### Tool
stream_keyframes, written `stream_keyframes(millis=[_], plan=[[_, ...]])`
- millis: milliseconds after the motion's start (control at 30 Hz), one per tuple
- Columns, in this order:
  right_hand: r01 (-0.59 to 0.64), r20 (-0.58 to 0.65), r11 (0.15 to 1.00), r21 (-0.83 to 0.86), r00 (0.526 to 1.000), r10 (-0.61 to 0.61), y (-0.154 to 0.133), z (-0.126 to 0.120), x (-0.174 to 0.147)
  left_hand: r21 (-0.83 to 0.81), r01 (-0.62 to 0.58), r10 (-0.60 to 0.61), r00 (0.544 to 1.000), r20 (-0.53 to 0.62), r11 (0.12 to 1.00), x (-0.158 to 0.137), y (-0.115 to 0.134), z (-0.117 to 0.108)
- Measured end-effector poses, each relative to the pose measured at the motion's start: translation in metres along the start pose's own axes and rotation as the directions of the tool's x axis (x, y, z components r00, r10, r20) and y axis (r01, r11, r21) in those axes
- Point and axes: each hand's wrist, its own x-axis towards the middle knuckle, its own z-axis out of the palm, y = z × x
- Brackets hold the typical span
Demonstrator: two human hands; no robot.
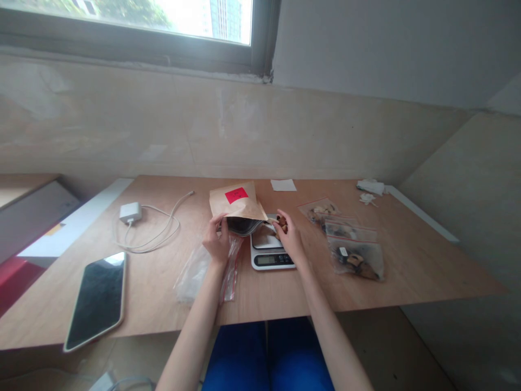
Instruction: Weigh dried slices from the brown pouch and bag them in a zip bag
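A brown kraft paper pouch (240, 202) with a red label lies tilted toward me, its dark lined mouth open. My left hand (217, 239) pinches the near left edge of that mouth. Just right of the pouch stands a white digital kitchen scale (273, 260), partly covered by the pouch and my right hand. My right hand (288, 234) is over the scale's right side, its fingers curled round some small brown dried pieces (281, 221). What kind they are is too small to tell. Flat clear zip bags (195, 271) with red seal lines lie under my left forearm.
Filled zip bags (358, 258) with brown and dark pieces lie on the right. A tablet (97, 298) and a white charger (130, 212) with its cable are on the left. A white paper (284, 185) and crumpled tissue (370, 187) lie at the back of the wooden table (423, 271).
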Motion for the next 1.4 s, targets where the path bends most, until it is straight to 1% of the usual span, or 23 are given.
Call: stream_keyframes(millis=[133, 200, 267, 400, 500, 567, 633, 733, 800, 867, 967, 1100, 1233, 1333, 1400], plan=[[0.029, -0.036, 0.979, -0.201, 0.999, -0.037, 0.002, 0.0, 0.002, 0.001, -0.01, 0.01, 1.0, -0.003, 1.0, 0.0, 0.0, 0.0], [0.005, -0.069, 0.949, -0.315, 0.997, -0.029, 0.004, 0.0, 0.003, -0.001, -0.019, 0.019, 1.0, -0.004, 1.0, 0.0, 0.001, 0.0], [-0.034, -0.085, 0.92, -0.39, 0.996, 0.001, 0.006, 0.001, 0.005, -0.004, -0.025, 0.025, 1.0, -0.005, 1.0, 0.0, 0.002, 0.0], [-0.1, -0.08, 0.898, -0.428, 0.994, 0.073, 0.011, 0.002, 0.007, -0.012, -0.024, 0.023, 1.0, -0.016, 1.0, 0.0, 0.002, 0.0], [-0.085, -0.058, 0.891, -0.445, 0.996, 0.066, 0.011, 0.002, 0.008, -0.013, -0.025, 0.024, 1.0, -0.018, 1.0, 0.0, 0.002, 0.0], [-0.06, -0.063, 0.895, -0.443, 0.997, 0.036, 0.009, 0.003, 0.009, -0.011, -0.023, 0.023, 1.0, -0.014, 1.0, 0.0, 0.003, 0.0], [-0.025, -0.093, 0.907, -0.42, 0.996, -0.016, 0.007, 0.004, 0.009, -0.006, -0.019, 0.018, 1.0, -0.006, 1.0, 0.0, 0.002, 0.0], [0.044, -0.165, 0.937, -0.346, 0.98, -0.107, 0.005, 0.007, 0.007, 0.002, -0.007, 0.007, 1.0, 0.005, 1.0, -0.001, 0.002, 0.0], [0.081, -0.208, 0.958, -0.276, 0.968, -0.142, 0.006, 0.008, 0.002, 0.008, -0.004, 0.004, 1.0, 0.007, 1.0, -0.002, 0.001, 0.0], [0.094, -0.218, 0.974, -0.205, 0.966, -0.139, 0.007, 0.009, -0.004, 0.013, -0.007, 0.007, 1.0, 0.008, 1.0, -0.002, 0.001, 0.0], [0.079, -0.187, 0.989, -0.123, 0.977, -0.102, 0.009, 0.007, -0.014, 0.01, -0.013, 0.013, 1.0, 0.009, 1.0, -0.002, 0.002, 0.0], [0.065, -0.142, 0.997, -0.049, 0.987, -0.072, 0.012, 0.005, -0.022, 0.005, -0.008, 0.008, 1.0, 0.015, 1.0, -0.002, 0.003, 0.0], [0.025, -0.139, 1.0, 0.019, 0.99, -0.022, 0.017, 0.005, -0.023, -0.004, -0.007, 0.007, 1.0, 0.016, 1.0, -0.002, 0.002, 0.0], [0.027, -0.139, 1.0, 0.006, 0.99, -0.026, 0.015, 0.005, -0.024, -0.005, -0.007, 0.007, 1.0, 0.013, 1.0, -0.002, 0.002, 0.0], [0.061, -0.154, 0.996, -0.07, 0.986, -0.071, 0.01, 0.004, -0.024, -0.009, -0.007, 0.008, 1.0, 0.014, 1.0, -0.002, 0.002, 0.001]])
